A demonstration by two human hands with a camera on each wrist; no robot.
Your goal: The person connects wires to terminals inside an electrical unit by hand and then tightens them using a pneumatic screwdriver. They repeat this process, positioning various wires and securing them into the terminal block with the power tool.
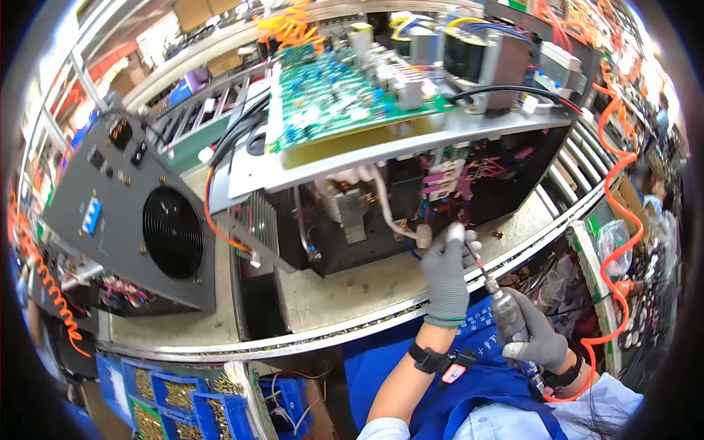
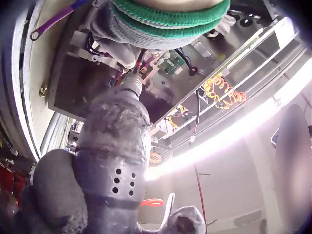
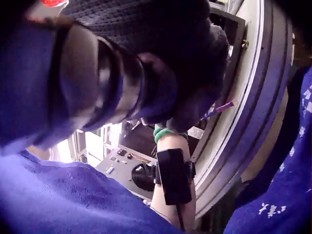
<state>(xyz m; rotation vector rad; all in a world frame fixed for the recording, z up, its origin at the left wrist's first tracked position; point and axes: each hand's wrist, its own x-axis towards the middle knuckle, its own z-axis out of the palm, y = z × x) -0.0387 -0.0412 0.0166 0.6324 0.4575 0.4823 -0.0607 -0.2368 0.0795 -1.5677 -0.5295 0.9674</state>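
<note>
My right hand (image 1: pixel 539 334), in a grey glove, grips a worn pneumatic screwdriver (image 1: pixel 507 314) with a coiled orange hose. The screwdriver's red-and-dark bit (image 1: pixel 477 258) points up toward the chassis. At the bit's tip is my left hand (image 1: pixel 447 275), gloved in grey with a green-edged cuff, its fingers bent; I cannot tell whether they pinch anything. It is in front of the open side of a black metal chassis (image 1: pixel 352 257). Wires and purple-sleeved leads (image 1: pixel 444 180) show inside. In the left wrist view, a lead with a purple-sleeved ring terminal (image 2: pixel 53 22) sticks out near the hand.
A green circuit board (image 1: pixel 337 95) and transformers sit on top of the chassis. A second black unit with a round fan grille (image 1: pixel 174 233) stands to the left. Blue bins (image 1: pixel 180 396) of small hardware lie below the bench edge. An orange air hose (image 1: pixel 612 198) hangs at right.
</note>
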